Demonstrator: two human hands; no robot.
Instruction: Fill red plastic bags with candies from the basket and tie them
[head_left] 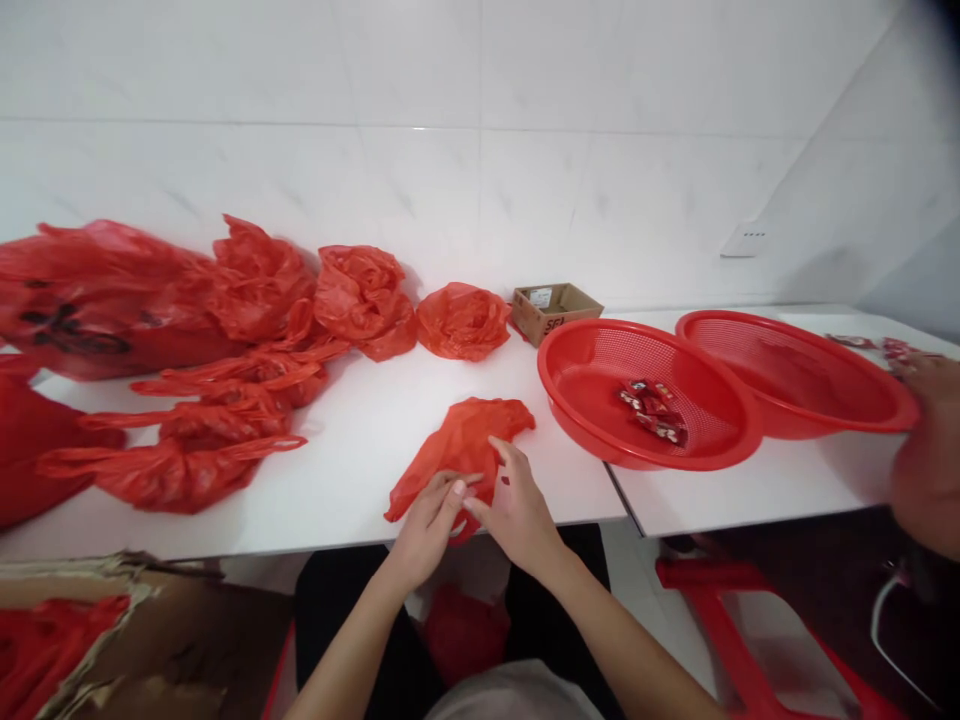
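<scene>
A thin red plastic bag (457, 440) lies flattened on the white table in front of me, its near end hanging over the table edge. My left hand (427, 525) is at the bag's near end, thumb and fingers pinched together on the plastic. My right hand (525, 515) is over the bag's right side. Its thumb reaches to the left fingertips, while the index finger stretches forward, apart from the thumb. What lies under the fingers of both hands is partly hidden.
Tied red bags (195, 450) and bunched ones (360, 300) fill the left side. A small cardboard box (555, 312) stands by the wall. One red basket (555, 400) holds small wrapped packets (652, 405); a second basket (795, 425) adjoins it. Another person's hand (930, 380) is far right.
</scene>
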